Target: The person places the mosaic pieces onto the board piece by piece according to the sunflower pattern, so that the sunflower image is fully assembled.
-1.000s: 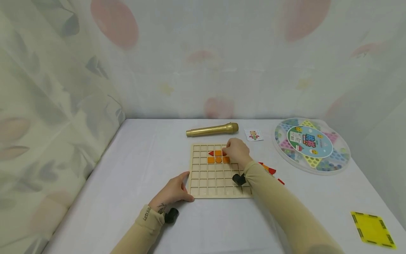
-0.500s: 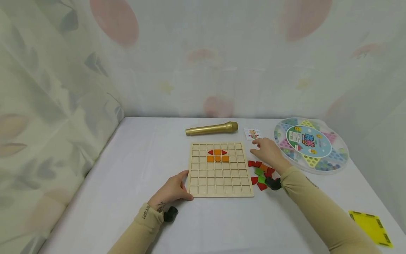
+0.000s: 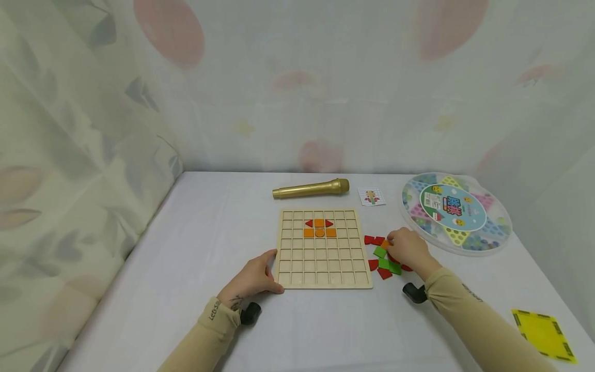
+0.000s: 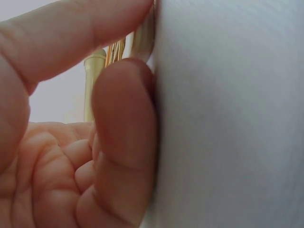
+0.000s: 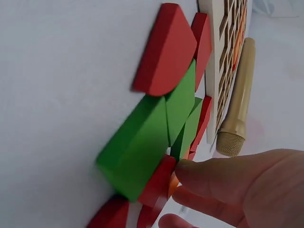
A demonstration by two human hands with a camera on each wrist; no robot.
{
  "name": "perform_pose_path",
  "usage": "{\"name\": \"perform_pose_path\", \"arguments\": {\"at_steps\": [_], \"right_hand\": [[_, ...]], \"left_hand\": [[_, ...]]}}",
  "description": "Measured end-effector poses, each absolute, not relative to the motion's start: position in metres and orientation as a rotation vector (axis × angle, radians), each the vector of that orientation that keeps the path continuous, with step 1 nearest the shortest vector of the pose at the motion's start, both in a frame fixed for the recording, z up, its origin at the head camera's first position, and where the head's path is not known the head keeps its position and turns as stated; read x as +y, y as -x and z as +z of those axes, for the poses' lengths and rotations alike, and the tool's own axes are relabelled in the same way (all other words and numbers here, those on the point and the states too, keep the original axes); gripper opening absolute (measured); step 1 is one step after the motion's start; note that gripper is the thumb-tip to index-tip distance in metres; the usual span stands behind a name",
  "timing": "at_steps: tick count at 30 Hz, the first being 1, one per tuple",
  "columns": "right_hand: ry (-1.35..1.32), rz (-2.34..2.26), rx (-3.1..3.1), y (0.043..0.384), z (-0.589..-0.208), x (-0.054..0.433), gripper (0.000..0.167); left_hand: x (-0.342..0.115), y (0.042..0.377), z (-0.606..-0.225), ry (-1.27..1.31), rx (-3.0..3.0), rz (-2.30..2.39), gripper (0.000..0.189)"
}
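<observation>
Grid board [image 3: 316, 256] flat on table [image 3: 223, 217], midway between its left and right edges. Set pieces [image 3: 319, 223], orange and red, toward board's far edge. Left hand [image 3: 251, 279] at board's near-left corner, thumb and forefinger spread wide. Right hand [image 3: 411, 251] among loose pieces [image 3: 383, 264] beside board's right edge; thumb-finger gap narrow, cannot tell whether it pinches an orange tile [image 3: 385, 244]. Gold microphone [image 3: 311, 189] near table's far edge.

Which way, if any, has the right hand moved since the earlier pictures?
Yes, the right hand moved rightward and downward in the head view, relative to the board.
</observation>
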State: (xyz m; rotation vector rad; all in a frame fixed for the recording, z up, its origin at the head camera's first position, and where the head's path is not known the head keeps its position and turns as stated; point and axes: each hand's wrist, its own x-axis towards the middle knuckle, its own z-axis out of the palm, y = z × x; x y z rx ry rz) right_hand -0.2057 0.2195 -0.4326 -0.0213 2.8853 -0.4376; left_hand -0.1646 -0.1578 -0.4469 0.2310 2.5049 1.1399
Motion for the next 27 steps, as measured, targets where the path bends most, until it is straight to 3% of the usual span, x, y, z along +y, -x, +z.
{"name": "perform_pose_path", "arguments": {"at_steps": [7,14,21,27], "right_hand": [[0.008,-0.499,2.859,0.207,-0.431,0.219,0.028],[-0.071,-0.638,2.835,0.206,-0.424,0.215,0.012],[-0.104,-1.014,2.803,0.211,-0.410,0.185,0.022],[-0.112,-1.353,2.613,0.221,-0.418,0.143,0.018]], "left_hand": [[-0.158,0.165,-0.447,-0.218,2.505,1.141,0.103],[-0.158,0.165,-0.448,-0.210,2.509,1.135,0.103],[-0.157,0.165,-0.448,-0.218,2.508,1.131,0.103],[-0.158,0.165,-0.448,-0.218,2.511,1.133,0.104]]}}
